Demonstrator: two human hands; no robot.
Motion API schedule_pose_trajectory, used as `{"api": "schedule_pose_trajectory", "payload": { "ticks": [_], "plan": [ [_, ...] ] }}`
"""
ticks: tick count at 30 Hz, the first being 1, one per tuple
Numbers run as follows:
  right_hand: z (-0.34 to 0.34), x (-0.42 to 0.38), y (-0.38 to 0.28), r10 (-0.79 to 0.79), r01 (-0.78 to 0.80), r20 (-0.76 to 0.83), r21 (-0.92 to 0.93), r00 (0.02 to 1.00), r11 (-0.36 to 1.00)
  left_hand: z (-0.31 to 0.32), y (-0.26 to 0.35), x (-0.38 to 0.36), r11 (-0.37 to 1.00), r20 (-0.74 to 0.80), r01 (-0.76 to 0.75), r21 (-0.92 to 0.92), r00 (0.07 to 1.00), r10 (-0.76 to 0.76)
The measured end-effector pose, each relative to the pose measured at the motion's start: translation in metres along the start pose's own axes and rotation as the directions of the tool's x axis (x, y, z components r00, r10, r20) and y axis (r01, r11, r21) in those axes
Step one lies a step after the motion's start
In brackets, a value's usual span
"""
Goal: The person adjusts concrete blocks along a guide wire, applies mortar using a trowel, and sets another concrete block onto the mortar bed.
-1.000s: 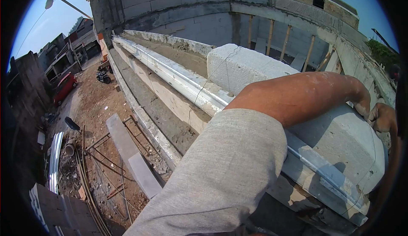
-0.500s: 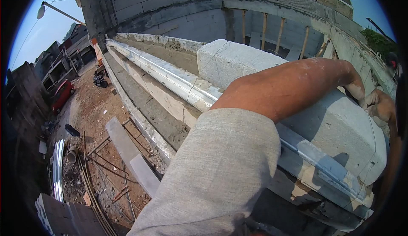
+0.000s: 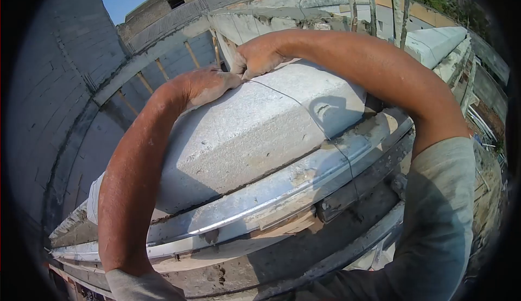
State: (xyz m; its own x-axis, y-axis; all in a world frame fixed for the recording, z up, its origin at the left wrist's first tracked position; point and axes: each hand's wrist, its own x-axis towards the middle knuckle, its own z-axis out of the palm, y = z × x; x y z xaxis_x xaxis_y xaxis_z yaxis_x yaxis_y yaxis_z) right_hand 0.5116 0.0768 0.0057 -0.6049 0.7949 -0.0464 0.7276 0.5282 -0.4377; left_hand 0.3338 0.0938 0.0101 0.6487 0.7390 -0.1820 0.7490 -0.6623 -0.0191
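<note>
in the head view, the left hand (image 3: 214, 84) and the right hand (image 3: 261, 61) meet at the far top edge of a long white block (image 3: 260, 125); the fingers of both are bent inward and bunched close together, the tips touching or nearly so; a thin dark wire (image 3: 290, 98) runs up to that spot, but the fingertips are too hidden to tell which hand, if either, has it pinched; the left hand lies low against the top of the block, and the right comes in over it from the other side; the block sits lengthwise in front of the person, between the two forearms, its near side facing them, with a shadow across its right end; the wire crosses the top of the block, comes down its near side and passes over a metal rail (image 3: 260, 202) that runs along its foot; below the rail are a strip of pale wood (image 3: 290, 226) and a grey ledge (image 3: 217, 276); another white block (image 3: 437, 43) lies farther off to the right, apart from the first; a tall grey wall (image 3: 35, 95) stands at left, with wooden posts (image 3: 192, 56) beyond the hands
</note>
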Motion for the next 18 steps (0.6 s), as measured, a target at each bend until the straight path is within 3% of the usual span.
{"api": "schedule_pose_trajectory", "payload": {
  "ticks": [1, 3, 4, 7, 8, 10, 11, 14, 17, 18],
  "plan": [
    [0.000, 0.008, 0.007, 0.058, -0.061, 0.029, 0.098, 0.998, 0.993, -0.003, 0.010, -0.011, 0.999, 0.027, -0.020, -0.036, 0.999, 0.021],
    [0.002, 0.010, 0.007, -0.024, 0.019, -0.048, -0.091, 0.999, 0.996, -0.012, 0.034, -0.028, 0.987, 0.012, 0.151, -0.046, 0.989, -0.151],
    [0.001, 0.014, 0.007, 0.030, -0.033, -0.028, -0.108, 0.999, 0.994, -0.014, 0.043, -0.035, 0.978, -0.011, 0.202, -0.044, 0.979, -0.203],
    [0.002, 0.018, 0.005, 0.158, -0.159, -0.044, -0.031, 0.987, 0.987, -0.017, 0.062, -0.044, 0.976, -0.161, 0.210, 0.058, 0.967, -0.199],
    [-0.001, 0.030, 0.011, 0.196, -0.196, -0.011, -0.080, 0.981, 0.977, -0.016, 0.066, -0.047, 0.968, -0.213, 0.236, 0.087, 0.954, -0.213],
    [-0.006, 0.050, 0.021, 0.260, -0.245, 0.060, -0.188, 0.964, 0.951, -0.006, 0.061, -0.043, 0.983, -0.370, 0.141, 0.114, 0.925, -0.090],
    [-0.006, 0.049, 0.025, 0.256, -0.245, 0.076, -0.133, 0.964, 0.960, -0.002, 0.057, -0.040, 0.986, -0.443, 0.100, 0.130, 0.896, -0.032],
    [0.002, 0.035, 0.021, 0.292, -0.291, 0.148, -0.030, 0.945, 0.956, 0.004, 0.047, -0.034, 0.973, -0.569, -0.211, 0.089, 0.792, 0.223],
    [0.002, 0.042, 0.023, 0.381, -0.350, 0.201, -0.174, 0.902, 0.921, -0.004, 0.047, -0.036, 0.985, -0.342, -0.089, -0.150, 0.939, 0.033],
    [0.002, 0.048, 0.026, 0.370, -0.313, 0.183, -0.279, 0.911, 0.908, -0.001, 0.034, -0.031, 0.989, -0.361, -0.133, -0.066, 0.927, 0.101]
  ]
}}
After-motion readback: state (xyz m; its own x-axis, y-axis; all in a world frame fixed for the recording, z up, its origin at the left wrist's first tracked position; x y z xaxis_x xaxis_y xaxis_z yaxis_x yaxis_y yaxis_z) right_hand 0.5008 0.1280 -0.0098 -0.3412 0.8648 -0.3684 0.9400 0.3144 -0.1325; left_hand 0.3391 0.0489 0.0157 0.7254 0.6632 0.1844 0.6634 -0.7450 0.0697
